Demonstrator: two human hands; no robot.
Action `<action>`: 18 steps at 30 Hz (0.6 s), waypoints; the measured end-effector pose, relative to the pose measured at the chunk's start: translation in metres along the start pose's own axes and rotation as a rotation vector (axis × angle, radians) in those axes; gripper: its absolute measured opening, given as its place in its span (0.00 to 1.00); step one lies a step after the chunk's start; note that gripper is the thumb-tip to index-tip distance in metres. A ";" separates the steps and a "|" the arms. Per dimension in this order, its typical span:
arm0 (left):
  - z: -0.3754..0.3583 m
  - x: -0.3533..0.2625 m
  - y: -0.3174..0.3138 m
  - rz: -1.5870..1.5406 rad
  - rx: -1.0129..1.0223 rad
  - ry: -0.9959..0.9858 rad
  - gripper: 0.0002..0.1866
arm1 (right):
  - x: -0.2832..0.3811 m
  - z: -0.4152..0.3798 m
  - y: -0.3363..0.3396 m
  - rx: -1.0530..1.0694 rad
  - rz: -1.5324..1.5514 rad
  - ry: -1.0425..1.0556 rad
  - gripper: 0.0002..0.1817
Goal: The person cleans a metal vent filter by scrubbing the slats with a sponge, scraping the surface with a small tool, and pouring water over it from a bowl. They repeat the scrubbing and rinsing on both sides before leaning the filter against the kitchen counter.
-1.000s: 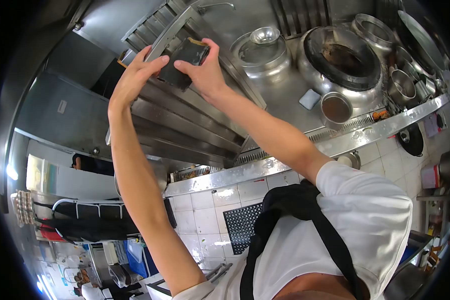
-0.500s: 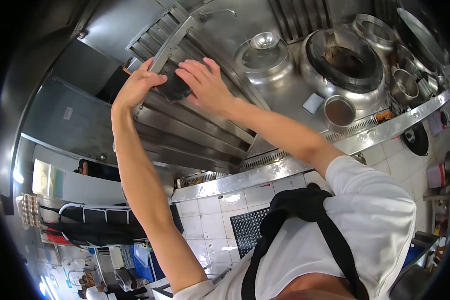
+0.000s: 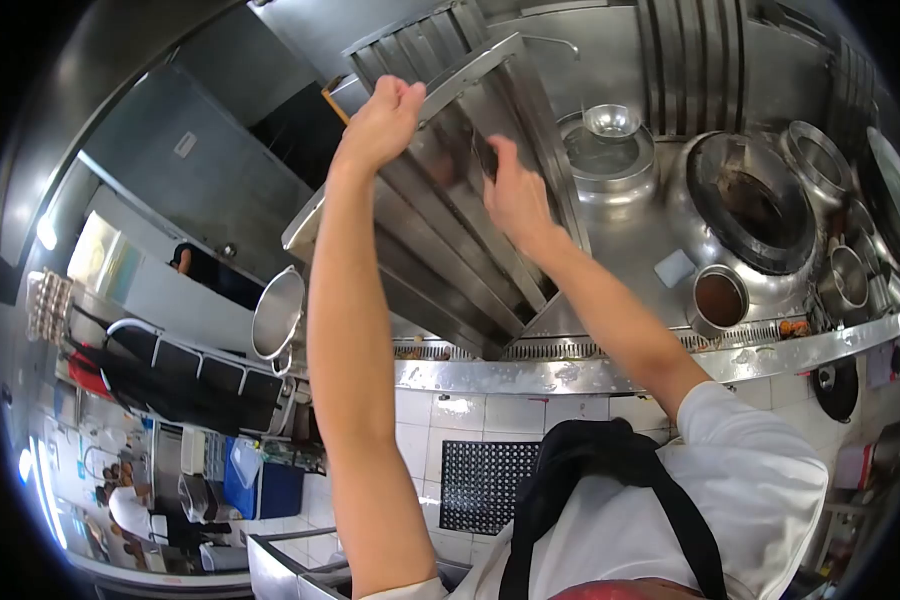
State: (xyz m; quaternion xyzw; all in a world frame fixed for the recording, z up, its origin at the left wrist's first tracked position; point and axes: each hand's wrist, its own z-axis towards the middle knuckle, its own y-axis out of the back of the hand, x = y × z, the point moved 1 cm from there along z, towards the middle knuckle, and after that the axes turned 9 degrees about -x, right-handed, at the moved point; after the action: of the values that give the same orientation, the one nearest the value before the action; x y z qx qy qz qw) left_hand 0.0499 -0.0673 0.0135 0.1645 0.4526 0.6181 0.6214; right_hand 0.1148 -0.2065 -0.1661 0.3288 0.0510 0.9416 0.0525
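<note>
Steel kitchen walls surround the hood filter panel (image 3: pixel 470 130). Left hand (image 3: pixel 378 125) grips its upper edge closed; right hand (image 3: pixel 515 195) presses flat and open on its face. Better keep it level, above the wok station (image 3: pixel 750 200).

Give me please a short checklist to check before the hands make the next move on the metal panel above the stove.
1. Left hand has a grip on the top edge of the metal panel: ok, the fingers curl over the edge.
2. Right hand supports the panel: ok, it presses on the panel's face.
3. Dark pad under the right hand: cannot tell, the hand hides it.
4. Panel seated in the hood: cannot tell, it looks tilted.
5. Space below is free: not ok, a bowl and a wok burner stand under the panel.
6. Nobody close by: ok, the other person is far off at the lower left.
</note>
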 end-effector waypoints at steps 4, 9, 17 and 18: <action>0.001 0.001 -0.004 0.203 -0.045 -0.246 0.26 | 0.012 0.037 -0.022 0.050 -0.236 0.044 0.19; -0.022 -0.016 0.018 0.173 -0.077 0.121 0.34 | 0.043 0.044 -0.015 0.183 -0.311 -0.035 0.18; -0.024 -0.018 0.021 0.201 0.020 0.174 0.32 | 0.029 0.042 -0.027 0.083 -0.237 0.119 0.17; -0.023 -0.020 0.021 0.194 0.013 0.176 0.32 | 0.032 0.040 -0.026 0.125 -0.278 0.090 0.18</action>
State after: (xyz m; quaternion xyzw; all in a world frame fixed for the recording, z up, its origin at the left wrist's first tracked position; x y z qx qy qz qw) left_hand 0.0223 -0.0898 0.0243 0.1567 0.4915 0.6844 0.5152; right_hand 0.1164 -0.1744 -0.1181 0.2784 0.1570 0.9340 0.1595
